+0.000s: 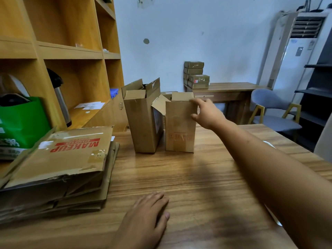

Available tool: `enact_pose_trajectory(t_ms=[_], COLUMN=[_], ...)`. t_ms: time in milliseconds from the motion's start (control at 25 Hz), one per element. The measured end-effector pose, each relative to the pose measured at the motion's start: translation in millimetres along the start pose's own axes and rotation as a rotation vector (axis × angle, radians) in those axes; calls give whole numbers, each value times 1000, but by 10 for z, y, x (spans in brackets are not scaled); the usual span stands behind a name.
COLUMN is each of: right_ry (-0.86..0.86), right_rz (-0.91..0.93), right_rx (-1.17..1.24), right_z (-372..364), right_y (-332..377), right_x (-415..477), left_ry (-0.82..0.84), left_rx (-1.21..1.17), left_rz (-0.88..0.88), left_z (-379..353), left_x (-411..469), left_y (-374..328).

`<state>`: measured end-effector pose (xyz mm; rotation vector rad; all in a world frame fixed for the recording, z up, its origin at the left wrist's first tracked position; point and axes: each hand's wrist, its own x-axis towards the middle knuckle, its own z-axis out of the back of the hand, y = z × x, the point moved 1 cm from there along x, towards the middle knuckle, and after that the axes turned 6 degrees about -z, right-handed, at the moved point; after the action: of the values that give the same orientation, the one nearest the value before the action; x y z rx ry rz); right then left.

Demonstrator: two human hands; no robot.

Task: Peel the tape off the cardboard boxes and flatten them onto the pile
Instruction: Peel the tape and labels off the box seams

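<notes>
Room: pale scuffed wall (197,33) at the back. Wooden shelving unit (62,51) fills the left side. Wood-grain table (188,177) takes the whole foreground. White floor-standing air conditioner (296,56) in the far right corner, dark rack (316,94) beside it. Side desk (231,90) against the wall, grey chair (269,114) next to it.

On the table's left edge: pile (62,159) of flattened cardboard, top sheet printed MAKEUP in red (upside down from here). Green bag (21,121) sits behind it.

Two boxes stand upright at the table's far side, just beside each other, top flaps open: left box (142,123), and right box (179,128) with a tape band (178,121) down its front.

Stack of small boxes (195,74) on the side desk. Steel flask (61,97) in a shelf bay.

Right hand (206,112) is clamped on the right box's upper right corner, thumb on the front, fingers over the edge. Left hand (145,218) lies flat on the table, palm down, fingers straight, holding nothing.
</notes>
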<state>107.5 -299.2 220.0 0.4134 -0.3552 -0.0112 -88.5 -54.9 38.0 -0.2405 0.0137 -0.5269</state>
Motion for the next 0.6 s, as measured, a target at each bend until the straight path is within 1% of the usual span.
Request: enact_pose_trajectory(t_ms=[80, 200, 280, 320, 480, 600], right_ry=[2, -48, -131, -173, -266, -339], right_rz=[13, 7, 10, 18, 53, 96], right_rx=[8, 37, 1, -3, 81, 199], right_z=[-33, -46, -5, 35, 278, 525], right_y=[10, 23, -10, -38, -153, -152], right_x=[71, 57, -38, -113, -486, -788], left_ry=[-16, -22, -181, -224, -231, -276], left_rx=[-9, -54, -42, -31, -36, -51], left_rz=[-10, 4, -30, -42, -23, -39], left_z=[-4, 51, 44, 12, 36, 67], left_x=[8, -22, -14, -19, -47, -87], left_y=[1, -1, 27, 53, 19, -32])
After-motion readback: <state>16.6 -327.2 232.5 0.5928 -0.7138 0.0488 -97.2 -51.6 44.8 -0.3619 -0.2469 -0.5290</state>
